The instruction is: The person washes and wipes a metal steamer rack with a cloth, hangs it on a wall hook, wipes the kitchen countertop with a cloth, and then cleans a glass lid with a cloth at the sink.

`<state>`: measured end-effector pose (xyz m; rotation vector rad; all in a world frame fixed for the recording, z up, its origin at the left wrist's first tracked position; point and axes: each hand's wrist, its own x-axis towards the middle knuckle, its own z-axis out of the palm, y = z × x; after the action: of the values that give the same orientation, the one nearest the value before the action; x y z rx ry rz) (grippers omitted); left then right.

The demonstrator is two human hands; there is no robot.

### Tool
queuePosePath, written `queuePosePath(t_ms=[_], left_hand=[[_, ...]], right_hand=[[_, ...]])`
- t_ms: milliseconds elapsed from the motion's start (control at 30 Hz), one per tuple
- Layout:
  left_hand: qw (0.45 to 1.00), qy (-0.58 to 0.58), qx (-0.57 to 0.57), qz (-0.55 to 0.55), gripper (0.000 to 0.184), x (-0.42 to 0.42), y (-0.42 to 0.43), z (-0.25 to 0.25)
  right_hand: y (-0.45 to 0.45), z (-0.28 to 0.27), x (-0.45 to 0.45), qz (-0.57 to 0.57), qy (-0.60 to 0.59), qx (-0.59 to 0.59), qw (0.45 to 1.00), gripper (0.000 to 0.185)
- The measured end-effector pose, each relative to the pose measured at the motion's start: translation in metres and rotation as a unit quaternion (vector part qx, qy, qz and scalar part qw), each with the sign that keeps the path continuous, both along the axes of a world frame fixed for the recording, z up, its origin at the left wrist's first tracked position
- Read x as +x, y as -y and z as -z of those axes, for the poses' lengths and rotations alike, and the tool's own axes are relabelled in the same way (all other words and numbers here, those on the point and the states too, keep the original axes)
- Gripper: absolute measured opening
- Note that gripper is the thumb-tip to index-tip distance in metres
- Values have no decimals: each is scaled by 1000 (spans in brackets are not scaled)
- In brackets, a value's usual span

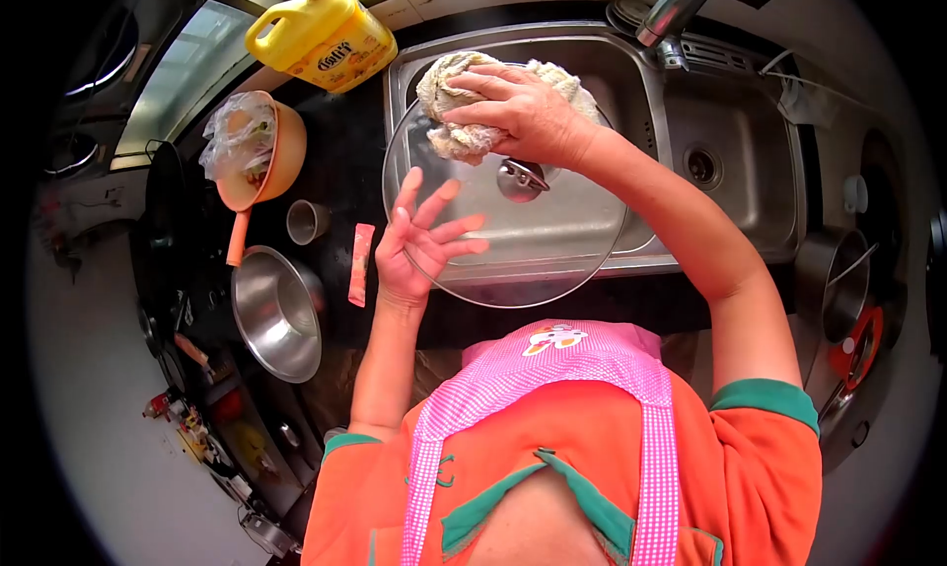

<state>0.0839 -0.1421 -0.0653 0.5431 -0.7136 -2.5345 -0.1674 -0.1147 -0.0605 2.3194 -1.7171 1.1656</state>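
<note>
A round glass lid [538, 255] with a metal knob [521, 179] is held over the left basin of the steel sink [728, 122]. My left hand [419, 246] supports the lid at its left rim, palm up, with the fingers spread and seen against the glass. A bunched, pale, wet-looking cloth [449, 88] lies on the lid's far part. My right hand [533, 117] presses on this cloth, fingers curved over it, just beyond the knob.
A yellow jug-shaped bottle [326, 38] stands at the back left. Left of the sink are an orange-handled pot [286, 152], a small cup [307, 221], a steel bowl [276, 315] and a pink packet [361, 265]. The faucet [681, 9] is at the back; a pot [834, 270] stands right.
</note>
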Motion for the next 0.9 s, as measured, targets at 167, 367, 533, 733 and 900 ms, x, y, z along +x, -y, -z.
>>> queuePosePath(t_ms=[167, 367, 533, 733, 900], left_hand=[[994, -49, 21, -92, 50, 17, 3, 9], [997, -63, 36, -31, 50, 33, 9, 19], [989, -128, 73, 28, 52, 38, 33, 30], [984, -145, 62, -84, 59, 4, 36, 1], [997, -6, -25, -73, 70, -4, -5, -7]], right_hand=[[-40, 25, -19, 70, 40, 18, 997, 42], [-52, 42, -24, 163, 226, 108, 954, 65], [-35, 17, -47, 65, 582, 297, 754, 57], [-39, 45, -25, 214, 610, 195, 738, 36], [-53, 72, -21, 265, 563, 120, 773, 40]])
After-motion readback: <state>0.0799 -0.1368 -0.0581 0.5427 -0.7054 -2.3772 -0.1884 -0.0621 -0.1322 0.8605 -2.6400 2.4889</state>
